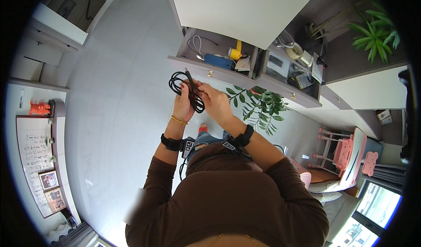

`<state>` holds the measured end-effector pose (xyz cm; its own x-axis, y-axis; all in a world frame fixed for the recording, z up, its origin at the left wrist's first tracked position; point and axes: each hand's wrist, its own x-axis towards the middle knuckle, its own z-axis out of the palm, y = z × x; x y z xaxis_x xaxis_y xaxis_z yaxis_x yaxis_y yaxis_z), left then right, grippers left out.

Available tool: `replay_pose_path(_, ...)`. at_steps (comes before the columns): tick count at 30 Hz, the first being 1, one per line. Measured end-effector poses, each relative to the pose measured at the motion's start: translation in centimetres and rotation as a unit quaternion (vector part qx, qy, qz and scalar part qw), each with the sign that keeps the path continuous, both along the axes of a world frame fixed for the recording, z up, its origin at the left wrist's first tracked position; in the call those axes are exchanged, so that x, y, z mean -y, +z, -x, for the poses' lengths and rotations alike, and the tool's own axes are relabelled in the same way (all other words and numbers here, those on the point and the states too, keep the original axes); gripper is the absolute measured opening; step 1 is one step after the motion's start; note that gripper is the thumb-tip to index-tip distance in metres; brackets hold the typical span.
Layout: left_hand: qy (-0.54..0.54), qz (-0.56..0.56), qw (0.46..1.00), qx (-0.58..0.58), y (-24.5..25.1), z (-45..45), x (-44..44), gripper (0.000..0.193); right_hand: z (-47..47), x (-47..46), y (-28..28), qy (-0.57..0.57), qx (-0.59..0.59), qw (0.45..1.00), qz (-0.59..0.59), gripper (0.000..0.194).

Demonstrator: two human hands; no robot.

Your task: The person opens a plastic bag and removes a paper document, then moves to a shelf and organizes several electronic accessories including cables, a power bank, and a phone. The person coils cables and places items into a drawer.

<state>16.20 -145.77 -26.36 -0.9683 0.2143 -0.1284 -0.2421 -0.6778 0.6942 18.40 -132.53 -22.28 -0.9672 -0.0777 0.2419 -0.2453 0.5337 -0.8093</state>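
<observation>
A coiled black cable (196, 103) is held between both hands above the floor, in front of an open drawer. My left hand (185, 104) grips the coil from below, with the thumb over its loops. The fingers of my right hand (213, 100) pinch the strands at the coil's right side. One cable end with a plug (187, 72) points up past the loops. Beyond the hands, the open drawer (197, 62) holds a blue box (218, 61), a yellow device (235, 53) and a white cable (198, 46).
A second open drawer (289, 89) at the right holds bagged items. A leafy potted plant (263, 105) stands below the drawers. Further right are a pink and white child's desk (353, 158) and a sofa (342, 210). A shelf with framed photos (49, 180) lines the left.
</observation>
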Motion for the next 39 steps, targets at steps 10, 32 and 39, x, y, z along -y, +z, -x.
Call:
replay_pose_path(10,-0.027,-0.034,0.999,0.005,1.3,1.0,-0.4,0.036,-0.2,0.0,-0.6,-0.005,-0.040,0.999,-0.021,0.022)
replay_pose_path(32,-0.107,0.005,0.994,-0.004,-0.7,0.8,-3.2,0.022,0.2,-5.1,-2.5,0.239,0.526,0.577,0.577,0.055)
replay_pose_path(39,-0.137,-0.024,0.990,0.001,-1.7,1.3,-6.9,0.017,0.2,-8.9,-3.4,0.239,0.551,0.525,0.604,0.050)
